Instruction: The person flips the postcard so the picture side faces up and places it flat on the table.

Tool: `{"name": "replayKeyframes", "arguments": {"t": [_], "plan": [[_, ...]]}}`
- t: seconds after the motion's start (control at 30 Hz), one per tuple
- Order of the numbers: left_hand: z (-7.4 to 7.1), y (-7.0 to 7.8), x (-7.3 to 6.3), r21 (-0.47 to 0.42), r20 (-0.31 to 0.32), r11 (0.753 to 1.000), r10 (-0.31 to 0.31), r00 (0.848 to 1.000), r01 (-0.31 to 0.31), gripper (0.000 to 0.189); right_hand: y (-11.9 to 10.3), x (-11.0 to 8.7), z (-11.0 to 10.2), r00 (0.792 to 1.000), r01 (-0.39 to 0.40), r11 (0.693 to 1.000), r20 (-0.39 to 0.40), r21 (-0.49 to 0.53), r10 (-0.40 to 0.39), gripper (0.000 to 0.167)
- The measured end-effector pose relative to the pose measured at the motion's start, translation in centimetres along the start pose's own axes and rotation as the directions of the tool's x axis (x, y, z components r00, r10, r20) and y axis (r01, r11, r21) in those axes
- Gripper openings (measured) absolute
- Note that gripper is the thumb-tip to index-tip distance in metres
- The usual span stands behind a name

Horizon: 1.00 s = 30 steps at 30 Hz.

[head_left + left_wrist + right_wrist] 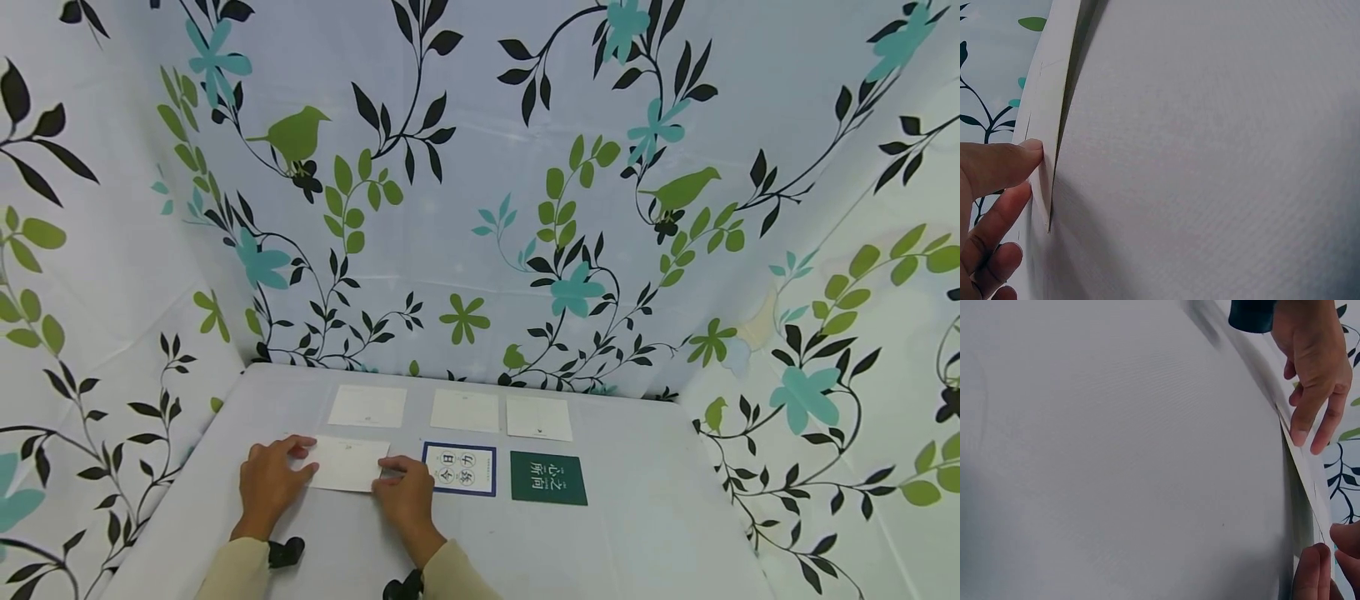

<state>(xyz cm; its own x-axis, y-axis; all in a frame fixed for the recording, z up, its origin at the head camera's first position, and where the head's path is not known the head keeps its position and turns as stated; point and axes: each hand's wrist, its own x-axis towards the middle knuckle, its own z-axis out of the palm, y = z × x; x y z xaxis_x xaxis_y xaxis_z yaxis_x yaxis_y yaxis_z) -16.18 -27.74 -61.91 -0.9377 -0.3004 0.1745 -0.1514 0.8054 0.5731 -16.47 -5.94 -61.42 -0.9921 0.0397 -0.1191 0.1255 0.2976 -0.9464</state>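
Note:
A plain white card (348,464) with a tiny mark near its far edge lies in the front row, between both hands. At its left edge my left hand (273,483) rests with thumb and fingertips apart; in the left wrist view the thumb (1034,150) touches the card (1054,100). My right hand (407,500) pinches the right edge between thumb and fingers (1313,569). A narrow dark gap shows under the card's near edge. Right of that hand lie a blue-bordered card (459,468) with printed characters and a green card (549,477) with white characters.
Three white cards, the left (367,406), middle (465,411) and right (538,417), lie in a row behind. All lie on a white table (645,517). Patterned cloth (480,208) with leaves and birds hangs around its back and sides.

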Motion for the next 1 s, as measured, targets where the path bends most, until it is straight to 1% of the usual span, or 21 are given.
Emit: {"name": "replayKeyframes", "arguments": {"t": [0.17, 0.33, 0.57, 0.77, 1.0], "plan": [[0.1, 0.0, 0.0, -0.004, 0.002, 1.000, -0.004, 1.000, 0.004, 0.040, -0.2, 0.6, 0.2, 1.000, -0.023, 1.000, -0.005, -0.016, 0.023, 0.026], [0.0, 0.1, 0.0, -0.007, -0.005, 1.000, 0.002, 1.000, -0.002, 0.039, -0.4, 1.0, 0.3, 0.998, -0.053, 0.999, 0.026, 0.002, 0.052, 0.023], [0.0, -0.2, 0.0, -0.005, -0.002, 1.000, -0.006, 1.000, 0.006, 0.033, -0.7, 1.3, 0.4, 0.999, -0.031, 0.998, 0.015, 0.046, 0.030, 0.022], [0.0, -0.2, 0.0, -0.014, -0.006, 1.000, -0.001, 1.000, 0.001, 0.029, -0.8, 1.3, 0.5, 0.996, -0.087, 0.991, 0.023, 0.106, 0.085, 0.023], [-0.4, -0.3, 0.1, -0.026, -0.013, 1.000, 0.000, 1.000, -0.001, 0.023, -1.2, 1.3, 0.3, 0.992, -0.128, 0.983, 0.035, 0.128, 0.125, 0.023]]}}
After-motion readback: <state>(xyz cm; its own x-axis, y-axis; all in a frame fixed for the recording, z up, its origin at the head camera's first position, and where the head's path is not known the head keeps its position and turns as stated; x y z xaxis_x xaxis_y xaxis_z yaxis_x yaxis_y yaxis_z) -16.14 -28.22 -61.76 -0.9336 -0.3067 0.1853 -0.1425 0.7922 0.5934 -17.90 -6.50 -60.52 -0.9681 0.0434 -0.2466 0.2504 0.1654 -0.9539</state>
